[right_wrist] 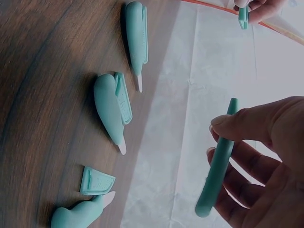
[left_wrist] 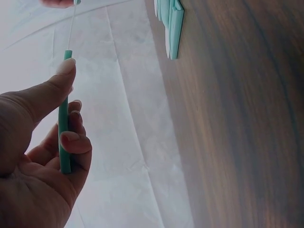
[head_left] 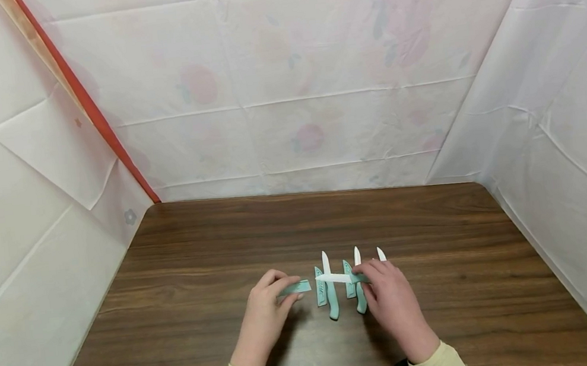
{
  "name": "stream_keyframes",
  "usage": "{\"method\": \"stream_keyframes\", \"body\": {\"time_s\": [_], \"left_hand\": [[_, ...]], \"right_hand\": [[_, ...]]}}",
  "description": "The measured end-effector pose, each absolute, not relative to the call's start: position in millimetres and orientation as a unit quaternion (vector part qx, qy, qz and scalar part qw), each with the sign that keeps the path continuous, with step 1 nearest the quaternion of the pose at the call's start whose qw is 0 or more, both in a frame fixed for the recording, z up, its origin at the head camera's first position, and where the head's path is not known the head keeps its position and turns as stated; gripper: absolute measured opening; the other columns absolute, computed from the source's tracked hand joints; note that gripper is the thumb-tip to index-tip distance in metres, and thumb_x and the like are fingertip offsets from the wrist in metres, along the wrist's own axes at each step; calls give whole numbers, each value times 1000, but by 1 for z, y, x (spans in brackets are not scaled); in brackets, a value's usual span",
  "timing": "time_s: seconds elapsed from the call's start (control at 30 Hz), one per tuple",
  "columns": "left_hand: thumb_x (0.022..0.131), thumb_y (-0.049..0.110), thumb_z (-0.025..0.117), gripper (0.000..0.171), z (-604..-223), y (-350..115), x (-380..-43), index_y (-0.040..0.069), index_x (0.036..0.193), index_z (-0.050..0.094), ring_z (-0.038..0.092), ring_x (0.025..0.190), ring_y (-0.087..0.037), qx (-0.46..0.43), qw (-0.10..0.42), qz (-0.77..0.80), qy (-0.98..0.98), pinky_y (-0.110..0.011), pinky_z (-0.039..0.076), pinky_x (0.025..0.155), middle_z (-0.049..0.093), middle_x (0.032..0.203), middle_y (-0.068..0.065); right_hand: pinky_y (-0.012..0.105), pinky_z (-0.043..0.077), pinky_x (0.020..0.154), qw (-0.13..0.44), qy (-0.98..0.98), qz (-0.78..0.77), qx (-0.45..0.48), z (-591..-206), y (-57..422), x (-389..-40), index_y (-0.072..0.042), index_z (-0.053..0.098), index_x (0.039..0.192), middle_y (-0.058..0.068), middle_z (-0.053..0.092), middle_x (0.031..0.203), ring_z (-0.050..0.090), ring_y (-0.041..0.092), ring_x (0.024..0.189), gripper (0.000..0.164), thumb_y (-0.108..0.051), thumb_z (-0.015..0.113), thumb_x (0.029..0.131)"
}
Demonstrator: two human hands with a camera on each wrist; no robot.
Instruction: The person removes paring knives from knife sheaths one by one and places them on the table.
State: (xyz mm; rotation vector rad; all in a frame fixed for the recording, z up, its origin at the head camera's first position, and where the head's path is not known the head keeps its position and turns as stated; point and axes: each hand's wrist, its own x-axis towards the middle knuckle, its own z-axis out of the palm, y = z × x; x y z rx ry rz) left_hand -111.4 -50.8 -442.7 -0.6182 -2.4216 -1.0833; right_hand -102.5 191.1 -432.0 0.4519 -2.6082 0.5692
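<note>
My left hand [head_left: 265, 306] pinches a teal blade cover [head_left: 299, 287] between thumb and fingers, held over the table. My right hand [head_left: 388, 292] grips the teal handle [right_wrist: 216, 166] of a small knife, its white blade [head_left: 333, 278] pointing left. The blade tip is close to the cover's end, with a narrow gap in the head view. Beneath the held knife, another knife [head_left: 333, 301] lies beside a cover [head_left: 320, 293], and a second knife [head_left: 361, 302] beside its own cover [head_left: 349, 284]. A third lying knife [right_wrist: 78, 213] with a cover [right_wrist: 96, 181] is mostly hidden by my right hand in the head view.
The brown wood-grain table [head_left: 183, 260] has rounded far corners. White printed sheeting [head_left: 283, 88] hangs behind it and along both sides, with a red strip [head_left: 86, 103] at the back left corner.
</note>
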Motion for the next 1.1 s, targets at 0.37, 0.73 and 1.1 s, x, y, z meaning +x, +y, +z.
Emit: {"method": "stream_keyframes", "body": {"time_s": [0.37,0.73,1.1], "left_hand": [[76,3,68,34,-445,-49,-113,16,107,65,47,79,-5,-254,214,-375,-865,-18,43,63,54,91,6],[69,-6,70,25,-444,-41,-113,11,85,63,53,73,-9,-241,200,-400,-861,-22,45,61,59,79,6],[67,-4,69,24,-439,-38,-118,14,81,64,55,71,-2,-205,168,-453,-851,-21,47,62,59,79,11]], "right_hand": [[27,45,56,185,-947,226,133,-434,190,-100,-20,62,106,-11,54,91,53,5,73,41,-5,73,69],[27,43,55,139,-948,263,109,-433,189,-98,-19,62,102,-9,53,84,52,10,69,33,-12,73,72],[25,46,60,105,-936,321,101,-432,187,-107,-19,59,97,-9,55,79,52,5,68,30,-10,73,72]]}}
